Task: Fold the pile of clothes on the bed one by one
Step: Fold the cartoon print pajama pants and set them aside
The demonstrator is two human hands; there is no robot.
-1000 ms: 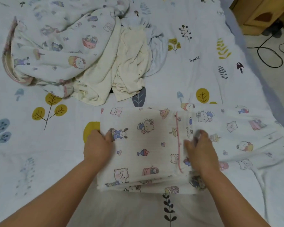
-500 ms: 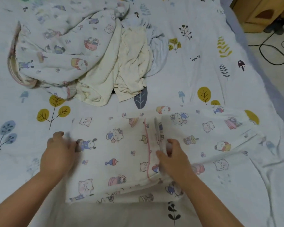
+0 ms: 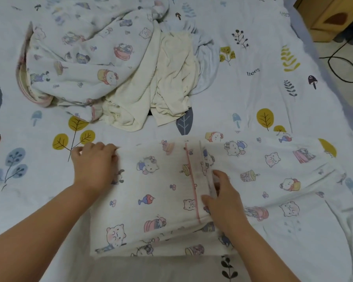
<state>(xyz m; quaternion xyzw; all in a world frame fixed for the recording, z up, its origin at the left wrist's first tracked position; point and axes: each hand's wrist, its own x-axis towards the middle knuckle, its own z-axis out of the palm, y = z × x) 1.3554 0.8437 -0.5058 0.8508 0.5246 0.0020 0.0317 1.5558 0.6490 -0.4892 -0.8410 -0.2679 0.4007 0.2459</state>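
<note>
A white cartoon-print garment [image 3: 157, 192] with pink piping lies partly folded on the bed in front of me, its unfolded part stretching to the right [image 3: 277, 171]. My left hand [image 3: 94, 165] lies on its left edge, fingers curled over the cloth. My right hand [image 3: 222, 198] pinches the folded edge near the pink piping. Behind it sits the pile of clothes [image 3: 110, 66]: a crumpled cartoon-print piece on the left, cream garments [image 3: 171, 84] in the middle, a pale blue piece at the right.
The bed sheet [image 3: 253, 88] is white with leaf and mushroom prints. A wooden cabinet [image 3: 334, 15] and black cables [image 3: 342, 64] are on the floor past the bed's right edge.
The view shifted, and the garment now lies further left on the bed. My left hand moved up along the left edge. My right hand stays at the piping fold.
</note>
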